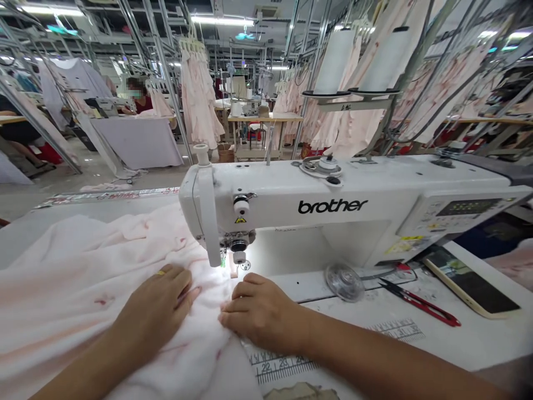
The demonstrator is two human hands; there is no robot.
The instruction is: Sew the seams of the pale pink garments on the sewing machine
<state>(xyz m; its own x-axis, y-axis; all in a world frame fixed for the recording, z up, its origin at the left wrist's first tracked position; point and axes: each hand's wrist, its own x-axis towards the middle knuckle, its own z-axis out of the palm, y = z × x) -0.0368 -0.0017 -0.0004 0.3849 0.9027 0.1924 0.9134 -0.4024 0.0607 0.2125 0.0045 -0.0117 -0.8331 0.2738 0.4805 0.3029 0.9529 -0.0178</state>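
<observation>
**Pressing down, not pinching**

The left hand lies flat and slightly spread on a pale pink cloth with red marks, a yellow ring on one finger. Just to its right, the right hand rests with its fingers close together and their tips on the cloth, with no pinch showing. The hands sit near each other, and the cloth bunches softly between them and spreads off to the left of the left hand, well past the wrist.

The cloth looks light, limp and quick to slide or crease. Broad, flat pressure near the edge by the right hand looks like the surest hold; a tight grip would likely pucker it.

Just ahead of the hands, the cloth reaches the presser foot of a white Brother sewing machine; whether it passes beneath the foot is hard to tell. To the right of the right hand lie a clear round disc, red-handled thread snips and a phone. A printed ruler scale runs along the table below the right wrist.

Farther ahead, white thread cones stand above the machine, pink garments hang from racks, and a masked co-worker sits at another table.
</observation>
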